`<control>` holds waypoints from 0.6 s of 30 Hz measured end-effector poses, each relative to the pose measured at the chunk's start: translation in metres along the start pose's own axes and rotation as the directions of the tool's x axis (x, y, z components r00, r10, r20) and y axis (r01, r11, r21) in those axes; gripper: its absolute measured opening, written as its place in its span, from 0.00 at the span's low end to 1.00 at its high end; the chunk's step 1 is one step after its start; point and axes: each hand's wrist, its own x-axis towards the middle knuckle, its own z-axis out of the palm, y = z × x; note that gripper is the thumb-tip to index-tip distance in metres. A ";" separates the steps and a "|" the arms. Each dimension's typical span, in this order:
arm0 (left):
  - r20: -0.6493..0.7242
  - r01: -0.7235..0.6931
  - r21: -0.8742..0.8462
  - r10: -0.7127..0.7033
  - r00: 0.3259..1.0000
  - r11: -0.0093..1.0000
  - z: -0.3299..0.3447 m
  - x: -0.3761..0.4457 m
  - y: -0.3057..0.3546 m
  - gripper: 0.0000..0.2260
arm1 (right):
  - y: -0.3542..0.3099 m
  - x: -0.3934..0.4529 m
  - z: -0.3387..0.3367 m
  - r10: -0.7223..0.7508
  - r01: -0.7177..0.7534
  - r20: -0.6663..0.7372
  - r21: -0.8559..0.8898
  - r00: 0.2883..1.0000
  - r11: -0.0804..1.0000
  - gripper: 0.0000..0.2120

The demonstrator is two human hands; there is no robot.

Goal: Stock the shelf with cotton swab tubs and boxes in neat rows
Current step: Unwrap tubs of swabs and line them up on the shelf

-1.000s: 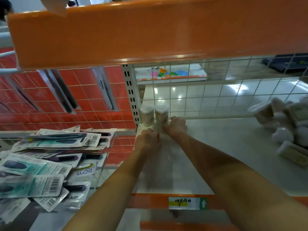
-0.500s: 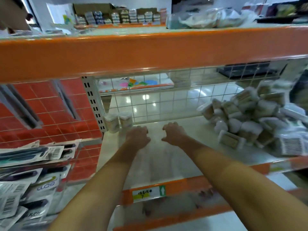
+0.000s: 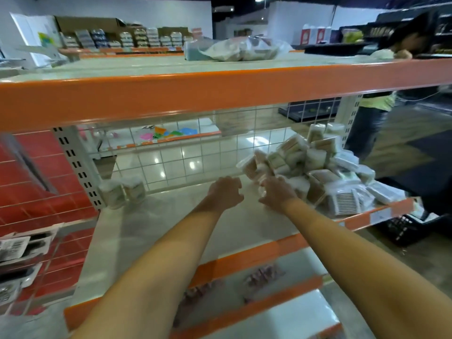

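Cotton swab tubs, two of them, stand upright side by side in the back left corner of the shelf, close against the wire grid and the slotted grey post. They look like short clear cylinders with pale lids and a tan band of swabs showing through, though motion blur hides any label. Toward the right end of the same shelf lies a loose pile of tubs and boxes, clear packs of white and tan tumbled at all angles, with flat packs at the front right edge. The left hand hovers over the middle of the shelf, fingers curled in, holding nothing. The right hand is at the left edge of the pile with its fingers bent; blur hides whether it grips a pack. Beyond the shelf's right end stands another person.
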 end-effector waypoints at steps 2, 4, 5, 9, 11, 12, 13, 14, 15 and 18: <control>-0.003 -0.028 0.004 0.028 1.000 1.000 0.003 0.004 0.017 0.17 | 0.015 -0.005 -0.002 0.023 -0.024 0.023 0.016 0.999 1.000 0.18; -0.005 -0.045 -0.021 0.045 0.999 0.999 0.006 0.007 0.034 0.16 | 0.029 -0.011 -0.003 0.038 -0.039 0.046 0.014 0.998 0.999 0.17; -0.010 -0.053 -0.039 0.052 0.999 0.998 0.008 0.009 0.041 0.15 | 0.035 -0.013 -0.002 0.039 -0.040 0.061 0.005 0.997 0.999 0.17; -0.007 -0.059 -0.076 0.059 0.998 0.995 0.017 0.012 0.064 0.14 | 0.056 -0.018 0.000 0.040 -0.037 0.124 -0.023 0.991 0.999 0.19; -0.003 -0.082 -0.058 0.082 0.997 0.995 0.021 0.014 0.072 0.15 | 0.065 -0.018 0.003 0.049 -0.047 0.135 -0.014 0.990 0.999 0.22; 0.001 -0.096 -0.041 0.097 0.995 0.994 0.022 0.015 0.075 0.16 | 0.068 -0.019 0.004 0.043 -0.042 0.136 -0.010 0.990 0.999 0.24; 0.014 -0.116 -0.026 0.116 0.993 0.993 0.024 0.017 0.080 0.16 | 0.073 -0.019 0.006 0.035 -0.035 0.139 -0.007 0.990 0.999 0.25; 0.034 -0.138 -0.017 0.138 0.990 0.990 0.025 0.019 0.081 0.16 | 0.075 -0.020 0.007 0.021 -0.021 0.143 -0.002 0.990 1.000 0.25; 0.061 -0.161 -0.010 0.162 0.985 0.987 0.027 0.020 0.082 0.15 | 0.077 -0.020 0.008 0.009 -0.010 0.146 0.008 0.989 1.000 0.26; 0.128 -0.173 -0.017 0.174 0.976 0.985 0.034 0.025 0.089 0.17 | 0.086 -0.022 0.010 -0.009 0.004 0.172 0.029 0.985 1.000 0.27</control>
